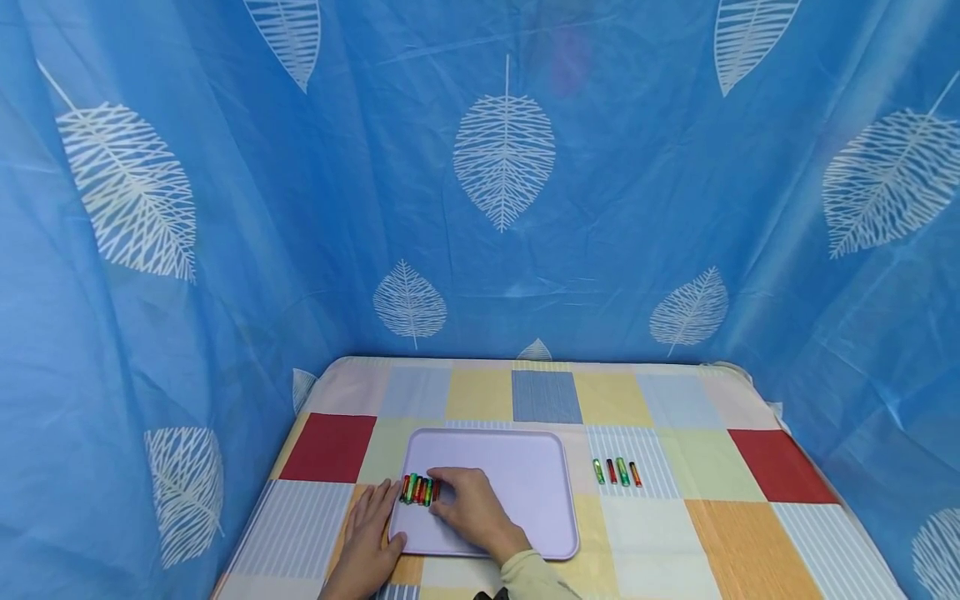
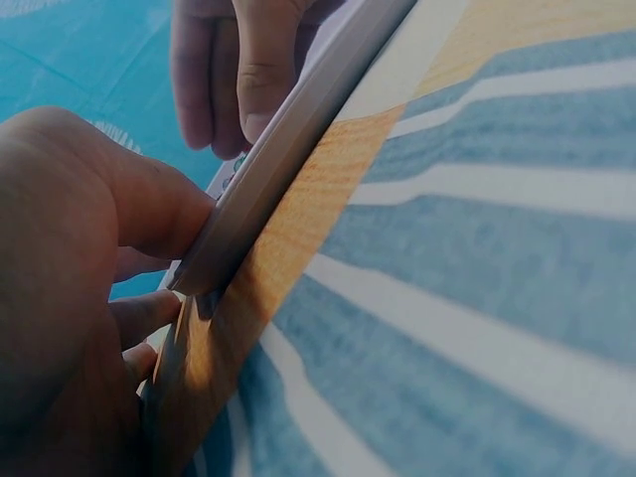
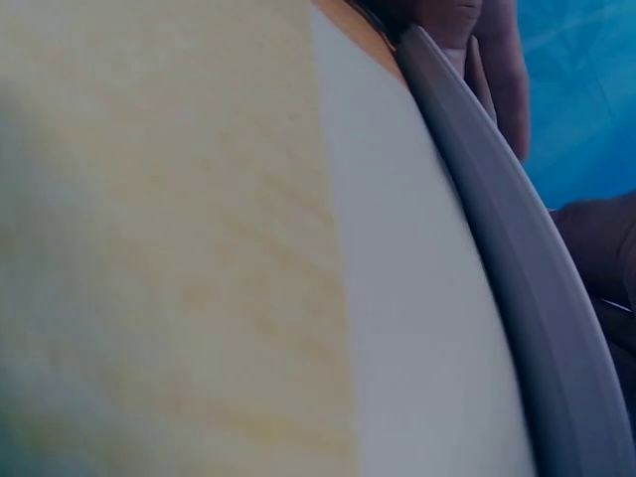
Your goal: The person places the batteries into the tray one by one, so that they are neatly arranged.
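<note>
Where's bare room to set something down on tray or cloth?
Free: the lilac tray, between right hand and right rim; patchwork tablecloth right of the four loose batteries, and behind the tray. Crowded: the tray's left end, battery row between left hand and right.

Enclosed beyond the far edge and both side edges of the table (image 1: 645,533) by glossy blue curtain (image 1: 637,167), creased and printed with white skeleton leaves (image 1: 504,158). Covered to rounded far corners in patchwork tablecloth (image 1: 480,393), with dark red squares (image 1: 330,448) toward left and right edges, slate-blue patch (image 1: 546,397) mid far edge, orange patch (image 1: 750,542) nearer the right edge. Lit evenly; streaked pale along curtain folds toward upper right.
</note>
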Available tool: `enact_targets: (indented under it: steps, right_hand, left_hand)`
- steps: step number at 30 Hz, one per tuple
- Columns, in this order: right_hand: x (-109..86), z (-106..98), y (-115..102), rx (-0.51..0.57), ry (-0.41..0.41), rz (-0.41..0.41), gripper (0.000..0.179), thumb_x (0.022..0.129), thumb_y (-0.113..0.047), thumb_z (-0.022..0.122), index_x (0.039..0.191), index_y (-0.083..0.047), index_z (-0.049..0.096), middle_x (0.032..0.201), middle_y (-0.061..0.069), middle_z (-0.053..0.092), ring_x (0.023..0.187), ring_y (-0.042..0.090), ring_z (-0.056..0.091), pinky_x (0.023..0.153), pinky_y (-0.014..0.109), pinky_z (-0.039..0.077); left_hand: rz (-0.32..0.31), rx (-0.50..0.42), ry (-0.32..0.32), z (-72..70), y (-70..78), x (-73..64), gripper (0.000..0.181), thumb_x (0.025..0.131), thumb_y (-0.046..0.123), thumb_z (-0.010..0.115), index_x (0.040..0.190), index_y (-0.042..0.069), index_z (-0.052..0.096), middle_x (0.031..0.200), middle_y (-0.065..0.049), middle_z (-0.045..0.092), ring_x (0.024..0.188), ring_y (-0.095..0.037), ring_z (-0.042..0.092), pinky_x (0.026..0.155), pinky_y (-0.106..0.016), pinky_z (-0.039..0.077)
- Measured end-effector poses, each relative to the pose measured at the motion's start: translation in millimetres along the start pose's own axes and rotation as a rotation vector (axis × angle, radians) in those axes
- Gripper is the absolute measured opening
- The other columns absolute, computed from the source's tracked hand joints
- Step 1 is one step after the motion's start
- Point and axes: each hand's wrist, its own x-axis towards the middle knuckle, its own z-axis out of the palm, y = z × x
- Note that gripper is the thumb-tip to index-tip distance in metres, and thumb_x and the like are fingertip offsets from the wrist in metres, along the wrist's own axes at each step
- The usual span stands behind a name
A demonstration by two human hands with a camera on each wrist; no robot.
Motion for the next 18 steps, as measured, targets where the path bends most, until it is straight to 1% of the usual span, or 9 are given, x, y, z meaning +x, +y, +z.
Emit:
enact_targets:
  steps: [6,10,14,16,18]
  right_hand:
    - [2.8,1,-3,-0.026,-0.011,-0.001,0.047,0.083,-0.010,0.093,0.128,-0.008,0.081,0.124,0.004,0.083,0.118,0.017,0.078,0.105,0.035,0.063]
    - [0.8,-1,3,-0.024,0.001,-0.018,0.046,0.084,-0.013,0.093,0.128,-0.009,0.081,0.124,0.003,0.083,0.118,0.017,0.077,0.105,0.035,0.063]
    - [-0.8,-10,11,0.027,0.020,-0.022,0.043,0.086,-0.014,0.091,0.128,-0.007,0.081,0.123,0.003,0.083,0.117,0.017,0.078,0.103,0.037,0.064]
    - [-1.9,-18,14,0.069,0.011,-0.003,0.042,0.087,-0.016,0.090,0.128,-0.007,0.081,0.123,0.003,0.083,0.116,0.017,0.078,0.103,0.037,0.064]
    - [-4.2,-27,16,0.123,-0.016,0.038,0.043,0.089,-0.019,0.090,0.129,-0.008,0.081,0.125,0.002,0.082,0.117,0.017,0.077,0.103,0.036,0.064]
  left_hand:
    - [0.004,-0.012,-0.003,-0.1,-0.5,0.7,0.080,0.088,0.002,0.073,0.164,0.001,0.046,0.171,-0.033,0.036,0.162,-0.059,0.014,0.129,-0.078,0.002]
    - [-0.001,-0.014,-0.007,0.8,-1.6,1.9,0.081,0.088,0.003,0.074,0.164,0.001,0.046,0.171,-0.033,0.035,0.162,-0.059,0.014,0.129,-0.078,0.003]
    - [-0.012,-0.010,-0.010,1.0,-2.1,1.7,0.081,0.089,0.003,0.074,0.165,0.002,0.046,0.172,-0.033,0.035,0.162,-0.059,0.013,0.130,-0.077,0.002]
    - [-0.017,-0.008,-0.010,1.1,-1.7,1.8,0.081,0.089,0.003,0.074,0.165,0.003,0.046,0.172,-0.033,0.034,0.162,-0.059,0.013,0.130,-0.077,0.002]
    - [-0.025,-0.007,-0.008,0.9,-0.9,1.6,0.081,0.089,0.004,0.074,0.165,0.003,0.046,0.172,-0.032,0.034,0.163,-0.058,0.013,0.130,-0.077,0.001]
